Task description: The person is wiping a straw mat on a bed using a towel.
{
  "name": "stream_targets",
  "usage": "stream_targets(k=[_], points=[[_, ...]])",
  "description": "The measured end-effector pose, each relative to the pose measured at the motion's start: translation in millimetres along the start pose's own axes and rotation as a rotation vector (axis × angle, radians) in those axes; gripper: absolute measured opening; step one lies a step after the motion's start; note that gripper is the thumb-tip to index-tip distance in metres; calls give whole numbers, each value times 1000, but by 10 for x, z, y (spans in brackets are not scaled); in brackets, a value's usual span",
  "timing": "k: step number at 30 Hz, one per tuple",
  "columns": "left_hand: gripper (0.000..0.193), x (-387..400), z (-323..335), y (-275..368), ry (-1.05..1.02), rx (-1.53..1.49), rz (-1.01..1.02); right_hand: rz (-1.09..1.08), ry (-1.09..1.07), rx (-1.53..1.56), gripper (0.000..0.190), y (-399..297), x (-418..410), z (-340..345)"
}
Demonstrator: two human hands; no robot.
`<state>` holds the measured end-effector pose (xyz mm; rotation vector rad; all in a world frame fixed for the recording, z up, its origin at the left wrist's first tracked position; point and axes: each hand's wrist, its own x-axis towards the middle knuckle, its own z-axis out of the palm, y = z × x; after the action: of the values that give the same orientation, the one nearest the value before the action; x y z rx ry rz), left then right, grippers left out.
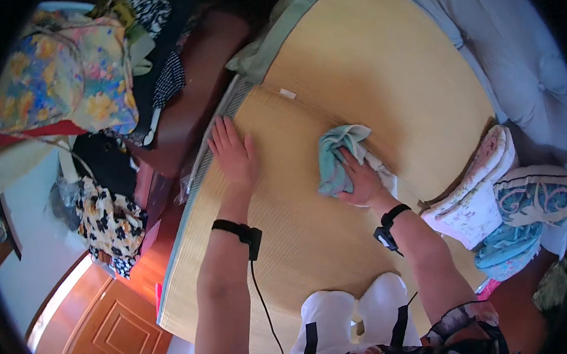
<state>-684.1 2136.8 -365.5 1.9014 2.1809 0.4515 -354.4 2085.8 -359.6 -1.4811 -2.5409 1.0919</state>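
Observation:
A tan woven sleeping mat [289,236] covers the bed beneath me. Pressed flat near its left edge, my left hand [234,157] holds nothing, and its thumb is spread from the fingers. My right hand [363,182] grips a crumpled green and white cloth [336,156] against the mat, close to a fold line. The palm hides part of the cloth. A small white tag [288,94] lies by that fold, up and left of the cloth. Both wrists wear black straps with small devices, and a cable runs from the left one.
Folded floral bedding [482,199] and a patterned cushion [535,195] are stacked at the right. A grey tufted headboard [520,55] curves along the upper right. Clothes, including a floral garment [85,72], hang or lie at the left above a dark red wooden piece [196,84]. My white-clad knees [329,311] rest on the mat.

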Motion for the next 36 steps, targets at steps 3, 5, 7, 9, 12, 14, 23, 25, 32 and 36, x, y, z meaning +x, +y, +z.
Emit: stream_targets(k=[3, 5, 7, 9, 12, 14, 23, 25, 32, 36], points=[[70, 171, 148, 87, 4, 216, -35, 92, -109, 0, 92, -95, 77, -31], [70, 127, 195, 138, 77, 160, -39, 76, -146, 18, 93, -21, 55, -38], [69, 174, 169, 167, 74, 160, -29, 75, -193, -16, 93, 35, 74, -72], [70, 206, 134, 145, -4, 179, -53, -42, -8, -54, 94, 89, 35, 26], [70, 268, -21, 205, -28, 185, -59, 112, -317, -13, 95, -44, 112, -143], [71, 249, -56, 186, -107, 221, -84, 177, -510, -154, 95, -110, 152, -93], [75, 138, 9, 85, -124, 265, -108, 223, -462, 171, 86, -292, 162, -450], [75, 162, 17, 147, -153, 288, -89, 225, -489, 158, 85, -329, 142, -505], [76, 241, 32, 248, -161, 227, -74, 336, -551, 88, 84, -206, 64, -345], [74, 280, 43, 237, -170, 209, -66, 301, -602, 63, 86, -127, 159, -345]])
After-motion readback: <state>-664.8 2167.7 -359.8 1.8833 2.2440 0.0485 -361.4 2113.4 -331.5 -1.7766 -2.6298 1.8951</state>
